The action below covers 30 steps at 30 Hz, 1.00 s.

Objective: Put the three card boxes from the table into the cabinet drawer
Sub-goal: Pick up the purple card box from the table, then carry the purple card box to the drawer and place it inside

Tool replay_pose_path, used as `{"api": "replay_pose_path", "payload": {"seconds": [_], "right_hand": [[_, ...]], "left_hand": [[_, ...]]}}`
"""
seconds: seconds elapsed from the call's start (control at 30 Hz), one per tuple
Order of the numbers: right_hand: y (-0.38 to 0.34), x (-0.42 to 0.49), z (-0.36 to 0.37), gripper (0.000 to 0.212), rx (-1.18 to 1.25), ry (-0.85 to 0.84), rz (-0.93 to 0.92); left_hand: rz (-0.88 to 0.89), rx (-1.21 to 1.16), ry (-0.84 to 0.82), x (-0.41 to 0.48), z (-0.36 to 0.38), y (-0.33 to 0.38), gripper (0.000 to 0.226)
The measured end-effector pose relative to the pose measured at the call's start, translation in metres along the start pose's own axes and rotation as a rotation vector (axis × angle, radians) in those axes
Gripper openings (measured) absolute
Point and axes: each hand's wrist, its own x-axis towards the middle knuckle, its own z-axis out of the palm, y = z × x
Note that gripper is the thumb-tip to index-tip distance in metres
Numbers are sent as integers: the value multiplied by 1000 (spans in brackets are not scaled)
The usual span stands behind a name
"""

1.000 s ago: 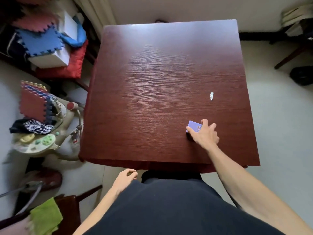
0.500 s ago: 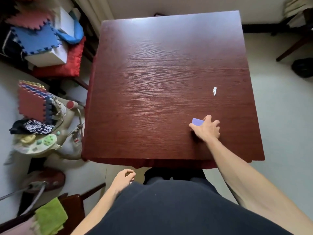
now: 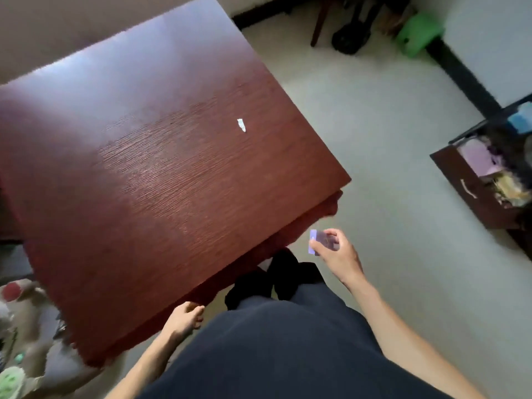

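My right hand (image 3: 336,253) holds a small purple card box (image 3: 315,240) in the air, off the near right corner of the dark red wooden table (image 3: 149,180). The box is pinched between thumb and fingers, which cover part of it. My left hand (image 3: 184,319) hangs loosely curled below the table's near edge and holds nothing. At the right edge of the view an open dark brown cabinet drawer (image 3: 472,191) stands out, with purple and yellowish items inside. No other card box shows on the tabletop.
A small white scrap (image 3: 241,125) lies on the table. Pale floor stretches between the table and the drawer. A chair leg, a dark object and a green stool (image 3: 417,33) stand by the far wall. Toys clutter the floor at lower left.
My right hand has lifted the purple card box off the table and carried it past the near right corner. The view has swung to the right, bringing the open drawer into sight.
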Motion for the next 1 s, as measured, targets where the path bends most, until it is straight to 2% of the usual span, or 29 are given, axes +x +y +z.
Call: {"api": "replay_pose_path", "payload": {"seconds": [0.13,0.23,0.4,0.57,0.73,1.0], "right_hand": [[77,-36,-39,48,247,159,191],[132,-59,-61,41,375,250,310],[210,-89,-100,35,566,381,405],[281,-105,-154,31,700,472,426],[333,-103,-214,27,787,482,402],[341,-81,-296,26,900,525,376]], "left_hand": [[105,287,-73,9,19,47,10],[199,480,-139,14,45,91,14],[308,543,-162,9,119,172,25],[367,518,-180,-14,209,238,21],[437,572,-175,-34,286,280,22],[383,784,-213,-37,353,317,25]]}}
